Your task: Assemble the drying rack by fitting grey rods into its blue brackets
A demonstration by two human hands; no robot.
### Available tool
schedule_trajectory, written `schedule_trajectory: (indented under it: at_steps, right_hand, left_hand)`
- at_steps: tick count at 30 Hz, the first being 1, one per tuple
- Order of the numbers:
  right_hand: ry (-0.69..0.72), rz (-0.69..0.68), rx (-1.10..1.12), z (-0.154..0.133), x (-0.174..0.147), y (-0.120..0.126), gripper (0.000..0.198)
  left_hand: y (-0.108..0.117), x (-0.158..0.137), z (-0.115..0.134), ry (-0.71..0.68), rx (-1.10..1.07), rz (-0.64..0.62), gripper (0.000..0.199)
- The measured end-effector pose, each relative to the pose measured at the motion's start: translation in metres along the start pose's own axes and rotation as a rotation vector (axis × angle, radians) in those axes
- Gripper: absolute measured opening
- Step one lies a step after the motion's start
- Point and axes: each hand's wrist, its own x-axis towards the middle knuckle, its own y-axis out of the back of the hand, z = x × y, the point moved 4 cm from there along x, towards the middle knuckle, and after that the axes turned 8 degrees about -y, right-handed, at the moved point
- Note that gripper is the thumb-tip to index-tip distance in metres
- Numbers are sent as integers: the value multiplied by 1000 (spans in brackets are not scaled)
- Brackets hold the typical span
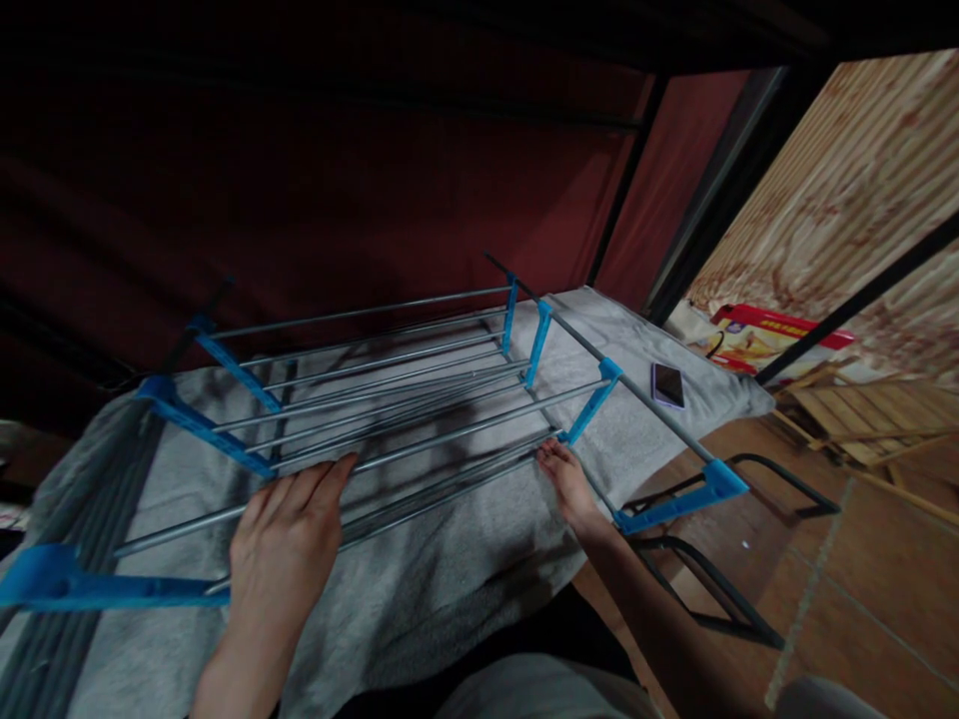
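A rack of grey metal tubes [465, 429] joined by blue plastic brackets [206, 429] lies across a grey cloth [420, 544]. My left hand [289, 534] curls over a tube on the near left side, its fingers closed and its palm down. What lies beneath that palm is hidden. My right hand [565, 479] is closed at the right end of a lower tube, just below another blue bracket [591, 404]. Its fingertips meet the tube there. At the near right, an end bracket [681, 499] leans out beyond the cloth.
More grey tubes [82, 589] lie side by side along the left. On the cloth at right is a phone [666, 384]. Beyond it are a red and yellow box [771, 340] and a wooden slatted piece [876, 419]. Black metal legs [719, 589] stand over the tiled floor.
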Motion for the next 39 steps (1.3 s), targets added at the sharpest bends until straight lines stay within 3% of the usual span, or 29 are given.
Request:
schedule_trajectory:
  at_steps: [5, 11, 18, 29, 39]
  right_hand:
    - [34, 126, -229, 1, 6, 36, 36]
    - [391, 291, -824, -20, 14, 75, 41]
    - [269, 252, -1322, -16, 22, 71, 51]
    - [229, 272, -1434, -14, 14, 56, 47]
    - [385, 256, -1338, -2, 13, 67, 50]
  left_hand:
    - [0, 1, 0, 0, 21, 7, 42]
    - [1, 3, 1, -24, 29, 27, 41]
    - [1, 3, -1, -29, 36, 13, 43]
    - [-3, -7, -8, -24, 20, 25, 44]
    - [-1, -10, -6, 83, -56, -43, 47]
